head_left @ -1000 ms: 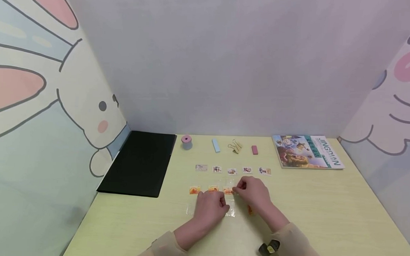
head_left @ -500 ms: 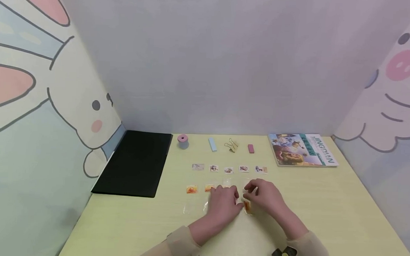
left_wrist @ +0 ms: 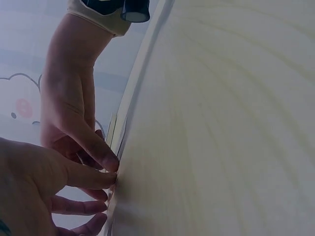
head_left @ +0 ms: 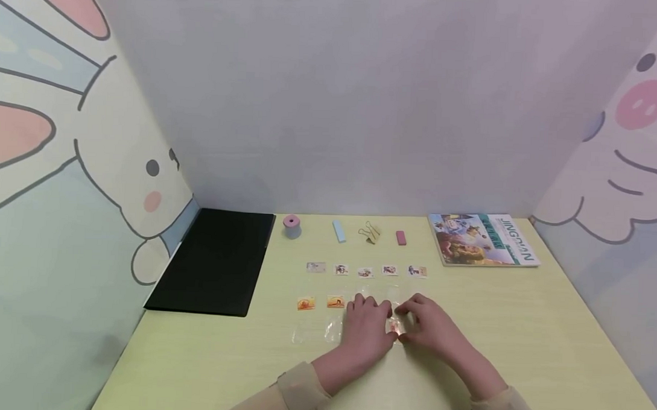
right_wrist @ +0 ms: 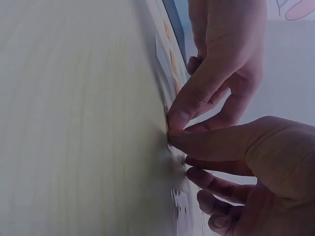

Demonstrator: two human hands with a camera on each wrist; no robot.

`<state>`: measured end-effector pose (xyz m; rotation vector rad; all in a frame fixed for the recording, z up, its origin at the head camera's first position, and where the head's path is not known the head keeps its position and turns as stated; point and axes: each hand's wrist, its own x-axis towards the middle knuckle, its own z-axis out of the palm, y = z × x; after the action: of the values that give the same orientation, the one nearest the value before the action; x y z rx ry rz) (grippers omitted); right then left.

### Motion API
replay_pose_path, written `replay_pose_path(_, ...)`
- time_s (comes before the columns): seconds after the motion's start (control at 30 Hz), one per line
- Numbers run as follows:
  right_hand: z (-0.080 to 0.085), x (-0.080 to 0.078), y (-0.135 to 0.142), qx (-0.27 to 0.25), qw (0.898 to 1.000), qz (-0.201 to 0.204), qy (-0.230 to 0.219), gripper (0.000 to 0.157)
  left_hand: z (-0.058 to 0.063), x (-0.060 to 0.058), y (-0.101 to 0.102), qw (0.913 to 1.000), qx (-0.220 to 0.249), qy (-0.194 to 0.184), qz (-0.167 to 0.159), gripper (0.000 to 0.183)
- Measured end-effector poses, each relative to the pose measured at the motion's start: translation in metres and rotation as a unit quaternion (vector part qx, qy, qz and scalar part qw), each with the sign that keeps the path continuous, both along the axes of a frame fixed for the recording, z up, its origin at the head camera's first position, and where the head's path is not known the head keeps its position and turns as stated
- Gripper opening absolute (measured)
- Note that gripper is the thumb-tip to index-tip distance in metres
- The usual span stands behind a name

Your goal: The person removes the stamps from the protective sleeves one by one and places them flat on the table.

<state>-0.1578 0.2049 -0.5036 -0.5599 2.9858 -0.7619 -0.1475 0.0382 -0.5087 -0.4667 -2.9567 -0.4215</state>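
In the head view, a small orange stamp-like picture with clear plastic about it lies on the table between my hands. My left hand rests low on its left, its thumb at the near edge and the other fingers stretched forward over a neighbouring picture. From the right, my right hand touches the piece with thumb and forefinger spread apart at its edges. Both thumb tips almost meet in the right wrist view, where the left thumb and right thumb press at the table surface. Exact finger contact is partly hidden.
Two more orange pictures lie left, with clear plastic sleeves near them. Behind runs a row of several small pictures. Farther back are a spool, blue bar, binder clip, pink eraser, book and black folder.
My left hand has slid right, over the third orange picture. My right hand has left that picture and come right and nearer, down to the last one, which now lies straighter. The view shifted slightly.
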Motion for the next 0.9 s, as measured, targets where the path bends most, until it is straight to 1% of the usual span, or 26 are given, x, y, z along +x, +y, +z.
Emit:
replay_pose_path(0.1, 0.001, 0.001, -0.001, -0.003, 1.0, 0.004, -0.003, 0.041, 0.0006, 0.0006, 0.0008, 1.0, 0.006, 0.002, -0.005, 0.033)
replay_pose_path(0.27, 0.0021, 0.0009, -0.0034, -0.004, 1.0, -0.006, -0.022, 0.033, 0.0, 0.0004, 0.0021, 0.9999, 0.012, 0.001, -0.009, 0.029)
replay_pose_path(0.47, 0.0025, -0.0006, -0.0056, 0.01, 0.999, -0.012, -0.029, 0.03, 0.0026, 0.0009, 0.003, 0.9997, 0.016, -0.012, -0.01, 0.023)
replay_pose_path(0.6, 0.0033, 0.0001, -0.0064, 0.014, 1.0, -0.012, -0.024, 0.029, 0.0042, 0.0016, 0.0042, 0.9997, 0.016, -0.016, -0.008, 0.025)
replay_pose_path(0.77, 0.0033, 0.0016, -0.007, 0.02, 1.0, -0.013, -0.011, 0.029, 0.0044, 0.0012, 0.0047, 0.9997, 0.012, -0.019, 0.001, 0.034)
replay_pose_path(0.9, 0.001, 0.002, -0.0069, 0.018, 1.0, -0.017, -0.015, 0.03, 0.0038, 0.0006, 0.0047, 0.9996, 0.013, -0.024, 0.001, 0.034)
